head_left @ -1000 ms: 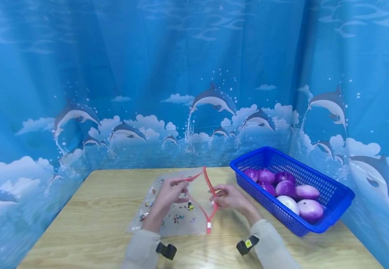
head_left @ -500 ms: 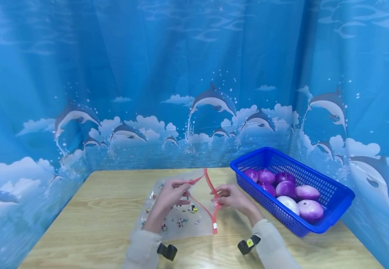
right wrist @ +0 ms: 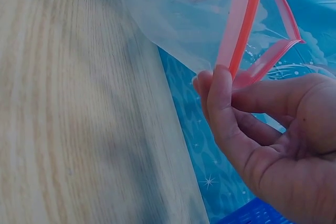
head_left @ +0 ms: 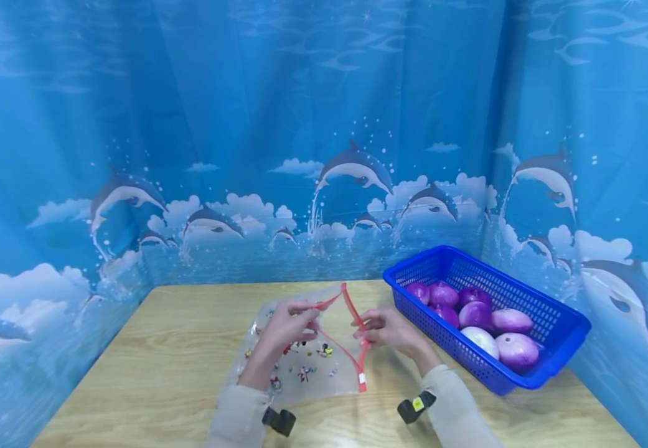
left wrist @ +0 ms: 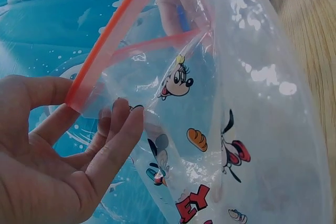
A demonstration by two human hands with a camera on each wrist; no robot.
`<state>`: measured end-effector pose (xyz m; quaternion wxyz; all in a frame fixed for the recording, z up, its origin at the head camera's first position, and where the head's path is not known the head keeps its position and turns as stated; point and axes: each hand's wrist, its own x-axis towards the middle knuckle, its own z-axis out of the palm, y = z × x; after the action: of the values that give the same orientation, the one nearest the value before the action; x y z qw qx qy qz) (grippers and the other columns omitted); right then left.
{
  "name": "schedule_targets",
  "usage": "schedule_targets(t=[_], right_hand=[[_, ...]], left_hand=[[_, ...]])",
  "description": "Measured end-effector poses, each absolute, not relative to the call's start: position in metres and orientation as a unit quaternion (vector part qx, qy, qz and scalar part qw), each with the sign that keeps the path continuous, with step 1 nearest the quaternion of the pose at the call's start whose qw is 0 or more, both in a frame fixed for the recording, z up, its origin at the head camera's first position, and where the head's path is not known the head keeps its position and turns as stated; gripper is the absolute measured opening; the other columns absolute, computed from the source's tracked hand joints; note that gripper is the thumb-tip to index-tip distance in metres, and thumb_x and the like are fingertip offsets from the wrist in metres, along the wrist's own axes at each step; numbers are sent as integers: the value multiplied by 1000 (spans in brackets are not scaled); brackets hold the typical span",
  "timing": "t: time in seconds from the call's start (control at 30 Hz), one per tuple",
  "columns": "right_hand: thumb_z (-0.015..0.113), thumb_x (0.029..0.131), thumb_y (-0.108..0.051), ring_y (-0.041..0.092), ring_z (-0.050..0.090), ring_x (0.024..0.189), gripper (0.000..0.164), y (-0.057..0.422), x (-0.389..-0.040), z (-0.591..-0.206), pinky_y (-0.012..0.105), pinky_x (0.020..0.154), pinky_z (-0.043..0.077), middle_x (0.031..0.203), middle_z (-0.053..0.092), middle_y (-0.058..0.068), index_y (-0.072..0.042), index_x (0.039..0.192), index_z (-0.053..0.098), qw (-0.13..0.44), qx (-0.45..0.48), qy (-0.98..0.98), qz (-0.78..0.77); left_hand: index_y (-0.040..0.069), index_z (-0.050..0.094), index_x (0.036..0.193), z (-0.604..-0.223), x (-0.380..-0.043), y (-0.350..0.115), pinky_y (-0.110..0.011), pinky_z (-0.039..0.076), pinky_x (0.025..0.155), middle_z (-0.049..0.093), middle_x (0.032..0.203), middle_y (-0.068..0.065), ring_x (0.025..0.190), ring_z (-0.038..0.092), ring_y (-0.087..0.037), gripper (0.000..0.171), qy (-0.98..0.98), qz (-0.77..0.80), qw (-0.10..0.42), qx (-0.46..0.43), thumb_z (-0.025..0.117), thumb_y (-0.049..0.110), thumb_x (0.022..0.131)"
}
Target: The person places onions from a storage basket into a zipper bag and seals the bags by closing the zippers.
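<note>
A clear zip bag [head_left: 307,367] with printed cartoon figures and a red zip edge lies over the table, its mouth spread into a diamond. My left hand [head_left: 286,328] pinches the left side of the red edge. In the left wrist view, the left thumb and forefinger grip that red strip [left wrist: 100,51], other fingers against the film. My right hand [head_left: 389,333] pinches the opposite side; up close in the right wrist view, thumb and fingers clamp the red strip [right wrist: 241,30]. A white slider [head_left: 361,378] sits at the near end of the zip.
On the right stands a blue perforated basket [head_left: 559,354] holding several purple onions [head_left: 476,315] and a whitish one [head_left: 480,341]. The wooden table [head_left: 150,361] ends at a blue dolphin-print curtain [head_left: 245,155] behind and at both sides.
The bag has shifted slightly to the right and nearer, its slider end moving most. Both hands keep their pinch and the mouth stays spread. The basket has not moved.
</note>
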<state>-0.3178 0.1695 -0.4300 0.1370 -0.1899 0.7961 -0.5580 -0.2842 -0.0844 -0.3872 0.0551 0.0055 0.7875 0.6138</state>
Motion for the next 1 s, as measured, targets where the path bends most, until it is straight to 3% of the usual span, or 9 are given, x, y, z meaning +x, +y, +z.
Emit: schedule_targets(t=[0.2, 0.33, 0.43, 0.57, 0.77, 1.0], right_hand=[[62, 93, 9, 22, 75, 88, 33, 168, -317, -428, 36, 78, 67, 108, 73, 32, 12, 126, 63, 140, -185, 795, -560], [63, 93, 8, 17, 74, 84, 33, 167, -316, -427, 34, 76, 67, 109, 73, 32, 11, 126, 64, 142, -184, 799, -555], [64, 93, 7, 14, 73, 83, 34, 167, -316, -427, 35, 76, 66, 111, 73, 32, 9, 127, 65, 145, -186, 803, -547], [64, 93, 6, 13, 72, 83, 36, 167, -316, -428, 37, 78, 66, 113, 72, 32, 7, 128, 64, 149, -188, 806, -541], [63, 92, 7, 13, 72, 83, 36, 168, -316, -428, 35, 77, 66, 109, 75, 26, 6, 128, 65, 145, -180, 812, -537], [63, 92, 6, 16, 72, 84, 36, 167, -316, -429, 39, 78, 66, 107, 76, 23, 5, 127, 66, 145, -171, 816, -533]], left_hand=[[13, 72, 127, -385, -282, -84, -31, 66, 77, 68, 109, -13, 86, 68, -16, 27, 829, 556, 44, 50, 60, 22, 105], [16, 71, 129, -383, -281, -84, -28, 59, 64, 69, 108, -10, 75, 62, -16, 29, 848, 524, 40, 73, 58, 26, 106], [16, 70, 129, -384, -280, -84, -30, 60, 65, 69, 113, -12, 79, 63, -17, 29, 844, 530, 44, 70, 57, 27, 106], [13, 69, 130, -387, -281, -85, -36, 66, 80, 67, 120, -16, 96, 66, -21, 29, 826, 559, 55, 58, 56, 23, 106], [9, 68, 131, -389, -282, -87, -35, 67, 77, 66, 118, -17, 98, 66, -22, 30, 801, 593, 65, 51, 53, 20, 108], [9, 67, 133, -390, -284, -87, -34, 67, 75, 66, 115, -15, 96, 68, -21, 31, 790, 609, 73, 28, 54, 21, 108]])
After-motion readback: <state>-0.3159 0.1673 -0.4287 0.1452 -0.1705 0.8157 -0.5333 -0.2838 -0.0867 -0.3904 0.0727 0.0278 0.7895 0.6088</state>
